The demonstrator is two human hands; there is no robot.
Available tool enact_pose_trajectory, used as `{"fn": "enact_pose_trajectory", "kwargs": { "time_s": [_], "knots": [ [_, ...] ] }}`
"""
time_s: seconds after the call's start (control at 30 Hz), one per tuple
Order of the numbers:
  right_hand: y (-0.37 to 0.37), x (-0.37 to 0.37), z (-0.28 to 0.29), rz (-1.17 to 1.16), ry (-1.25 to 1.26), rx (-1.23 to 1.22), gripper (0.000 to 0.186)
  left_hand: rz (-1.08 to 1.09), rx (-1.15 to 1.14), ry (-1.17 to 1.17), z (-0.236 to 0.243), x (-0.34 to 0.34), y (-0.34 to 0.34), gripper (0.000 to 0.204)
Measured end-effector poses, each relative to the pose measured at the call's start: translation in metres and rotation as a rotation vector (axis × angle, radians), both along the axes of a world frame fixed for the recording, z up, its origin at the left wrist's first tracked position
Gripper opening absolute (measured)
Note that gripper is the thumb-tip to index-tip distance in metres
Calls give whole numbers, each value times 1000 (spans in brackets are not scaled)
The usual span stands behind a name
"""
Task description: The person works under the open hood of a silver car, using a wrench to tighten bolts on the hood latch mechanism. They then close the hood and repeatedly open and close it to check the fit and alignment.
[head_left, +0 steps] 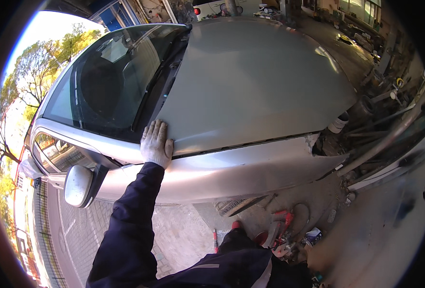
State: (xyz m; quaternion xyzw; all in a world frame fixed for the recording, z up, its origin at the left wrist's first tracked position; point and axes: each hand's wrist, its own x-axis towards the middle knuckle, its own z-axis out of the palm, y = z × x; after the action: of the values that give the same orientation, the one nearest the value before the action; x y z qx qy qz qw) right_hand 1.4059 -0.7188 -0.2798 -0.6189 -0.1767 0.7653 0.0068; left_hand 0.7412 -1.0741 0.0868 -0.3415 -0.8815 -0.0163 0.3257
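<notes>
My left hand, in a whitish work glove with greyed fingers, lies flat on the rear near corner of a car's grey-green, dull hood. Its fingers point toward the windshield base, and the thumb stands apart to the right. Under the wrist runs the silver front fender, with a dark gap between it and the hood edge. The fender's front end is ragged, and the headlight area beside it is open. A wiper rests by the windshield beyond my fingers. My right hand is out of view.
The side mirror juts out left of my forearm. Below the fender is a tire. Red tools and a cable lie on the floor near my feet. A long pipe and metal parts stand at the right.
</notes>
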Motion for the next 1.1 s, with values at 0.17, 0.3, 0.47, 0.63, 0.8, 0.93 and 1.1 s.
{"fn": "enact_pose_trajectory", "kwargs": {
  "time_s": [0.17, 0.3, 0.47, 0.63, 0.8, 0.93, 1.1],
  "knots": [
    [6, -13, 5, 104, -3, -24, 34, 5, 34, -28, 1, 4, 0, 63],
    [5, -22, 18, 187, -12, 93, 36, -1, 40, -41, 2, 4, -2, 62],
    [7, -22, 9, 178, 126, -20, 32, -25, 57, -30, 3, 5, -3, 62],
    [21, -19, -10, 284, 184, -168, 29, -23, 61, -38, 3, 4, -4, 62],
    [20, -6, -18, 361, 32, -17, 36, -11, 51, -44, 2, 5, -4, 60],
    [9, 1, -18, 243, 101, -26, 34, 21, 36, -49, 1, 5, -2, 60],
    [-2, 3, -9, 276, -40, 129, 17, 28, 31, -31, -2, 3, -3, 59]
  ]
}}
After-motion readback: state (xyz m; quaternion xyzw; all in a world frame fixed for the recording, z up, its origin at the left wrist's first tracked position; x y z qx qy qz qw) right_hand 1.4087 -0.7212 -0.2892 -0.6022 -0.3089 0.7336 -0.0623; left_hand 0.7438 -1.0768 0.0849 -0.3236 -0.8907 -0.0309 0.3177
